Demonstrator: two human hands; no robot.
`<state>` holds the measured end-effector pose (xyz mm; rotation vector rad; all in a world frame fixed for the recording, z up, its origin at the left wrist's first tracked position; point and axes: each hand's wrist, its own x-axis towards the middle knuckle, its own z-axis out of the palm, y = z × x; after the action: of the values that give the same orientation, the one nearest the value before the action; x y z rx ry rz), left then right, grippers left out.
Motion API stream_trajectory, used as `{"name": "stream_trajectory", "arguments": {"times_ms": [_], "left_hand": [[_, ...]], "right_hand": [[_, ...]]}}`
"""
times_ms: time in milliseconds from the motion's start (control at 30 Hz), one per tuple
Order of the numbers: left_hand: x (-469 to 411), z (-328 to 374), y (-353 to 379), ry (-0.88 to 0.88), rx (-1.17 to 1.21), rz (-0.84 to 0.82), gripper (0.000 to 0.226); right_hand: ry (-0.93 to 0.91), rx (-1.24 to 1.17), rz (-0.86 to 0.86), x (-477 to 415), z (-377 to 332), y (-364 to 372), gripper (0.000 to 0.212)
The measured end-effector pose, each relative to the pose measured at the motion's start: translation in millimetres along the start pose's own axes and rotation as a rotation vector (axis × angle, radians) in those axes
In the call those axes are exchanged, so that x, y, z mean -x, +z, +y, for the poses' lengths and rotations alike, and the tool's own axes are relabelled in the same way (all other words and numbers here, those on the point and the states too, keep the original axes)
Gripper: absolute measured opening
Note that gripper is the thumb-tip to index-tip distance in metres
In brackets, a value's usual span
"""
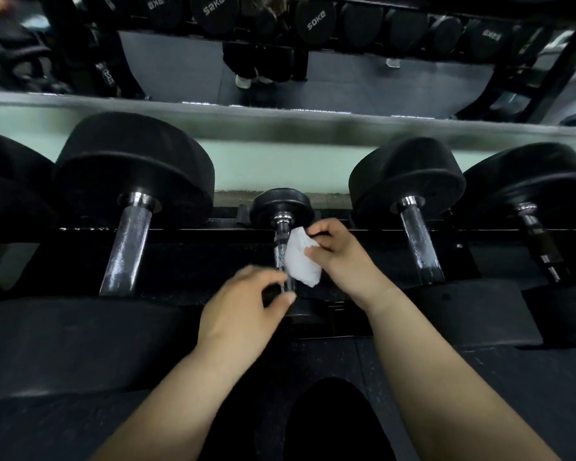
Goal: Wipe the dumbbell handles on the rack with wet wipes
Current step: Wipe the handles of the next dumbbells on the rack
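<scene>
My right hand [341, 257] pinched a folded white wet wipe [301, 262] between thumb and fingertips and held it against the right side of the small dumbbell's knurled chrome handle [280, 251]. My left hand [246, 304] sat at the near end of that same handle, forefinger and thumb curled on either side of it (the hand was blurred, so I could not tell whether it had actually closed on the bar). The two hands were close together, not touching.

The small dumbbell [281, 207] lay on the black rack [187, 264], its far head toward the pale green wall [280, 168]. A much bigger dumbbell [133, 168] lay to its left and two more [408, 181] [526, 181] to its right, all with handles pointing toward me.
</scene>
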<state>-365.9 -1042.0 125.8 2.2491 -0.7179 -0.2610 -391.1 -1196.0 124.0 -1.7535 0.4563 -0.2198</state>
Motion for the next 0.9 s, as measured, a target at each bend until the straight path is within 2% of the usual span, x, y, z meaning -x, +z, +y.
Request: {"name": "stream_trajectory", "arguments": {"times_ms": [67,133,233,267,367,433,533,633,667,833,900], "left_hand": [[-12.9,10.6,-9.6,0.006,0.038,0.04,0.044],[-31.4,16.7,-17.9,-0.029,0.066,-0.052,0.047],[-59.0,19.9,-29.1,-0.047,0.032,-0.215,0.013],[-67.6,19.2,-34.0,-0.062,0.026,-0.233,0.003],[-89.8,8.2,-50.0,-0.189,0.024,-0.275,0.021],[-99.6,-3.8,-55.6,-0.272,-0.011,-0.277,0.019],[-108.8,-16.1,-46.1,-0.328,-0.053,-0.238,0.016],[-111.0,-15.5,-28.7,-0.384,0.043,-0.221,0.005],[-111.4,-13.8,-23.9,-0.407,0.09,-0.211,0.008],[-101.9,-9.8,6.2,-0.587,0.603,-0.083,0.009],[-98.3,-11.8,15.8,-0.585,0.686,-0.049,0.014]], "right_hand": [[0.002,-0.039,-0.032,0.7,-3.7,1.7,0.028],[0.01,-0.066,-0.051,1.4,-4.4,5.0,0.026],[-0.001,-0.116,-0.05,-0.6,-6.8,10.5,0.02],[-0.012,-0.11,-0.02,-1.4,-5.6,13.2,0.016],[-0.031,0.001,0.152,3.4,10.0,26.3,0.012],[-0.062,0.134,0.211,14.3,26.8,38.6,0.015],[-0.066,0.209,0.28,23.2,34.0,43.3,0.017],[-0.073,0.228,0.271,22.5,34.3,41.0,0.017],[-0.07,0.22,0.274,22.1,35.4,41.0,0.017],[-0.036,0.187,0.334,22.9,37.3,40.8,0.016],[-0.028,0.185,0.331,23.4,37.0,39.3,0.016]]}}
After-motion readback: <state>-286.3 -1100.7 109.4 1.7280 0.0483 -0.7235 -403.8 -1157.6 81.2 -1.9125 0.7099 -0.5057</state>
